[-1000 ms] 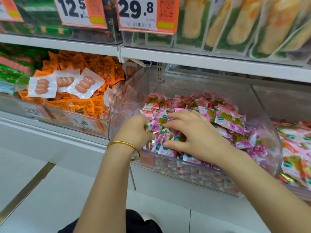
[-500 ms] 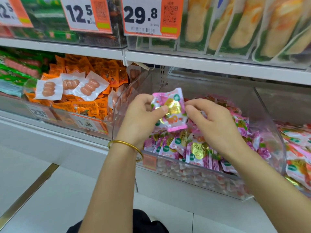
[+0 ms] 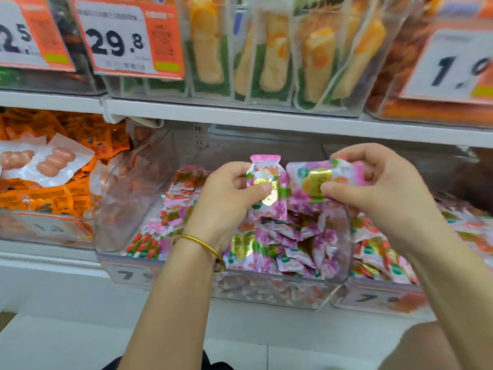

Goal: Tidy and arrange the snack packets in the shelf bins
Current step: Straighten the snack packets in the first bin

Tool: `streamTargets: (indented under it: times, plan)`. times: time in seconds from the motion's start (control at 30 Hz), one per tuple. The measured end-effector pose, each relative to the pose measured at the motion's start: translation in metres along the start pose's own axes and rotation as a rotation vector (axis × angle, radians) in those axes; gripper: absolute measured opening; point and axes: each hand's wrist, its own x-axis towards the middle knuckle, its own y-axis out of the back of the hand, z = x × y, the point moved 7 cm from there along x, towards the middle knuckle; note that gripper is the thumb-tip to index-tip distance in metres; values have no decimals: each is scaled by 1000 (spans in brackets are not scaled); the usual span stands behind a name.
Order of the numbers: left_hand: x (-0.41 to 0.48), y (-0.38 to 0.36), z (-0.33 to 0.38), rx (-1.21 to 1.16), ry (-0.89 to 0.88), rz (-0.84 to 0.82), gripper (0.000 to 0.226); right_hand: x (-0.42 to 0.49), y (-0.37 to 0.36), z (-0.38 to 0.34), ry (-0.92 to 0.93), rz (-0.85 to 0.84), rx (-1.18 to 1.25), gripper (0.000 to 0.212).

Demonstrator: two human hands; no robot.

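- L hand (image 3: 226, 193) gripped an upright pink packet (image 3: 266, 188); thumb lay on its gold label, fingers curled behind it.
- R hand (image 3: 386, 188) gripped a sideways pink packet (image 3: 320, 177), thumb on the gold label, fingers curled over the top edge.
- Both packets were held in the air above the clear bin (image 3: 133, 196), over its middle. Their near edges were touching or just short of it; couldn't tell which.
- Pile of pink packets (image 3: 288, 244) filled the bin's front and right part, lying jumbled at mixed angles.
- Red-and-green packets (image 3: 149, 241) lay in the bin's left part, against the pink ones.
- Gold bangle (image 3: 202, 244) sat on the L wrist, in front of the bin's front wall.
- Left of the bin: orange packets (image 3: 53, 193) in a neighbouring bin, w/ sausage packs (image 3: 56, 161) lying on top.
- Right of the bin: more red-and-green packets in the next bin (image 3: 378, 252), partly hidden by the R forearm.
- Above the bin: white shelf board (image 3: 266, 121); on it, yellow-stick packs (image 3: 266, 54) stood upright.
- 29.8 price tag (image 3: 125, 41) hung above the bin, to its left; print blurred.
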Motion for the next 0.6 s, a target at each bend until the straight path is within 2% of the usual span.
streamTargets:
  times: [0.13,0.23,0.3,0.4,0.5,0.6]
  plan:
    - [0,-29,10,59,-69,-2,24,-9,47,16,-41,83,262,25]
    - [0,-58,18,64,-126,-26,22,-19,90,43,-105,171,399,40]
    - [0,-72,22,85,-150,-34,21,-24,96,57,-150,128,451,39]
    - [2,-101,23,96,-153,-65,21,-28,92,66,-183,25,558,17]
    - [4,-132,22,166,-183,-73,21,-26,79,65,-185,-88,622,25]
    - [3,-155,21,305,-260,-55,15,-22,94,76,-198,44,543,25]
